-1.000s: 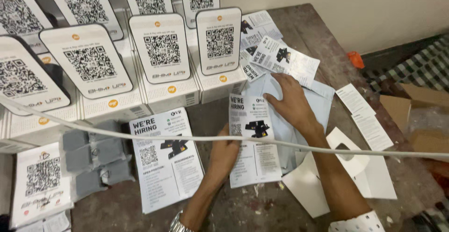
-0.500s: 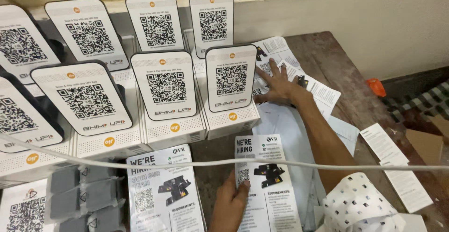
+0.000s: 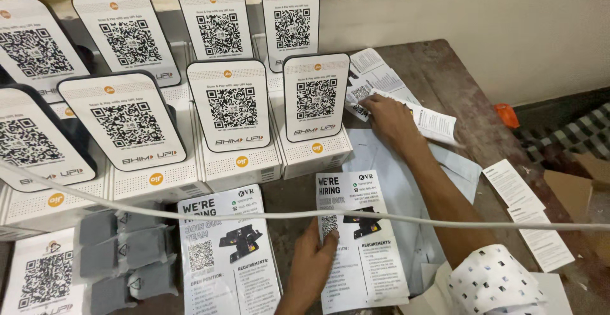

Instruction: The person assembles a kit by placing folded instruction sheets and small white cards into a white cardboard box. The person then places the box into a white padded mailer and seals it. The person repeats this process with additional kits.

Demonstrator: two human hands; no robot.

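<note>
My left hand (image 3: 314, 261) rests on the left edge of a printed flyer stack (image 3: 365, 239) lying on the wooden table (image 3: 445, 80), thumb and fingers pinching its margin. My right hand (image 3: 391, 118) reaches far across the table and presses on a folded white leaflet (image 3: 435, 121) beside other leaflets (image 3: 375, 77) near the wall. A second flyer stack (image 3: 225, 251) lies just left of my left hand.
Rows of white boxes topped with upright code placards (image 3: 232, 102) fill the left and back. Grey wrapped adapters (image 3: 127, 254) lie at lower left. A white cable (image 3: 445, 221) crosses the view. Paper slips (image 3: 521, 207) and cardboard (image 3: 575, 191) sit at right; pale blue sheets (image 3: 406, 162) under my arm.
My right hand has moved from the flyer out to the far leaflets and now presses on one. My left hand has stayed on the flyer's edge. The camera has shifted closer.
</note>
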